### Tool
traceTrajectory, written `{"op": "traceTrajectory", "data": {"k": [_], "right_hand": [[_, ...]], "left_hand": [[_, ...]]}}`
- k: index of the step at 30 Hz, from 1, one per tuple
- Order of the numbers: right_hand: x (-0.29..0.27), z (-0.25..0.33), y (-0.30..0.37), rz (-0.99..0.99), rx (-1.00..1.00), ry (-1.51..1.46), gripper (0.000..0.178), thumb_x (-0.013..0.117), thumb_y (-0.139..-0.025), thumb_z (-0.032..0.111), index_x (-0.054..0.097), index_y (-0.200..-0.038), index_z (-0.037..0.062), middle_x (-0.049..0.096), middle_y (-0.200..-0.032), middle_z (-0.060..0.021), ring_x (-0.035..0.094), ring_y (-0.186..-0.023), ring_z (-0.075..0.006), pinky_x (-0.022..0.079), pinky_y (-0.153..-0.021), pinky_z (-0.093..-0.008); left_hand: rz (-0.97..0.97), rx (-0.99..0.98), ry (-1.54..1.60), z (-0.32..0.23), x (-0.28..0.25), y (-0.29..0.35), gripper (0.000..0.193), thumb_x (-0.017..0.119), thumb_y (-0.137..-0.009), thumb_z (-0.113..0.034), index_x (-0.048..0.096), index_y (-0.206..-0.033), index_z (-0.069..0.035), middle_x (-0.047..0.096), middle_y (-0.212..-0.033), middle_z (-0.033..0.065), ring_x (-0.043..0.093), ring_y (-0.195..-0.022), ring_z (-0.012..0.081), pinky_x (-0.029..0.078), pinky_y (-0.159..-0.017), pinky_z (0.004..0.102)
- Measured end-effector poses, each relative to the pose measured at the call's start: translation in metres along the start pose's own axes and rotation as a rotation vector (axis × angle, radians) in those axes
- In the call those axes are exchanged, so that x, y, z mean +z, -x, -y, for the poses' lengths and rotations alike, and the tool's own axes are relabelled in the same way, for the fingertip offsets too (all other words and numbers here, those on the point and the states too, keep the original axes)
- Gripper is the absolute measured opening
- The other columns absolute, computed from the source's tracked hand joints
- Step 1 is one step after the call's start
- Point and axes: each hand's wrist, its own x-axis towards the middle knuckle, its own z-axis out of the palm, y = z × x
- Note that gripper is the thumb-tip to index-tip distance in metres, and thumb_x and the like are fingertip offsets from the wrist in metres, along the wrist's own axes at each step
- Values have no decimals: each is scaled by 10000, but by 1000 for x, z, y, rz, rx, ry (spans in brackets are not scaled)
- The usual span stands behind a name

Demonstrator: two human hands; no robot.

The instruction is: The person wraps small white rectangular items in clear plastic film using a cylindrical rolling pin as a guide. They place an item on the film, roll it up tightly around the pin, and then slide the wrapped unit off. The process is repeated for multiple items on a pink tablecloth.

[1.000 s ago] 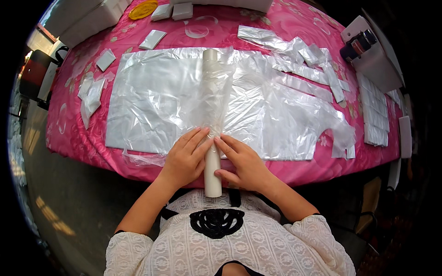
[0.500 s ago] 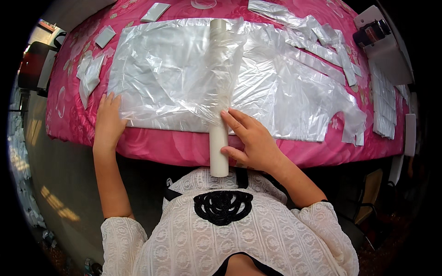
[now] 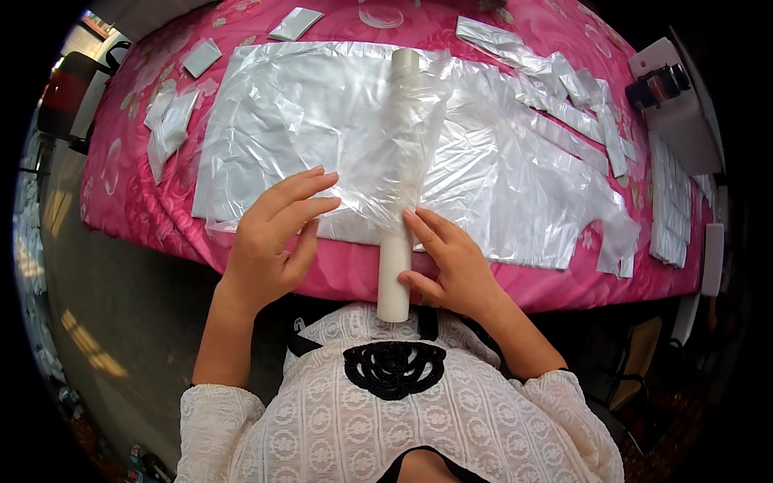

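A long white tube (image 3: 394, 274) lies across a stack of clear, shiny plastic bags (image 3: 282, 121). Thin film is draped over its far part, and its bare near end sticks out past the table edge. My right hand (image 3: 455, 262) rests against the tube's right side, index fingertip and thumb touching it, fingers apart. To the left of the tube, my left hand (image 3: 278, 233) is raised over the near edge of the bags. Its fingers are spread, pointing toward the tube, with nothing in them.
A pink flowered cloth (image 3: 121, 193) covers the table. Folded plastic packets (image 3: 171, 129) lie at the left, loose plastic strips (image 3: 564, 113) at the far right. Stacked bags (image 3: 670, 205) sit at the right edge, near a dark jar (image 3: 659, 87) on a white box.
My left hand has lifted from the left corner of the bags and moved right toward the tube. The right hand stays at the tube. The whole view has shifted slightly.
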Motion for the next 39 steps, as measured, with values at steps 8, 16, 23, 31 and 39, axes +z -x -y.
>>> {"op": "traceTrajectory", "data": {"k": [8, 16, 23, 31, 39], "right_hand": [[-3, 4, 2, -70, -9, 51, 675, 676, -715, 304, 410, -1289, 70, 364, -1316, -205, 370, -1203, -368, 341, -975, -418], [11, 10, -11, -15, -196, 54, 623, 687, -709, 312, 467, -1234, 58, 331, -1359, -187, 292, -1275, -348, 288, -1020, -430], [5, 2, -4, -23, -166, 93, 590, 683, -709, 320, 494, -1211, 75, 360, -1363, -132, 298, -1280, -318, 290, -1025, -419], [7, 2, -6, -27, -186, 68, 584, 676, -715, 305, 489, -1226, 90, 370, -1355, -141, 322, -1264, -327, 301, -1017, -420], [-5, -27, -2, -107, -204, 47, 579, 670, -716, 249, 470, -1234, 85, 396, -1324, -152, 380, -1215, -337, 326, -993, -419]], "left_hand": [[153, -136, -134, 20, 63, 19, 545, 580, -804, -231, 403, -1261, 8, 399, -1317, 181, 352, -1238, 343, 285, -1016, 445], [313, -133, -244, 22, 72, 26, 571, 565, -796, -192, 367, -1295, 3, 317, -1378, 185, 284, -1283, 342, 226, -1050, 431], [318, -143, -197, 27, 71, 31, 609, 582, -788, -217, 351, -1311, -8, 295, -1393, 175, 264, -1298, 325, 211, -1060, 427], [303, -119, -233, 33, 71, 32, 605, 589, -772, -163, 357, -1314, -27, 295, -1399, 154, 268, -1296, 321, 212, -1059, 430], [59, -129, 18, 34, 55, 37, 467, 562, -762, -49, 465, -1217, -9, 425, -1311, 161, 366, -1243, 329, 292, -1022, 402]]}}
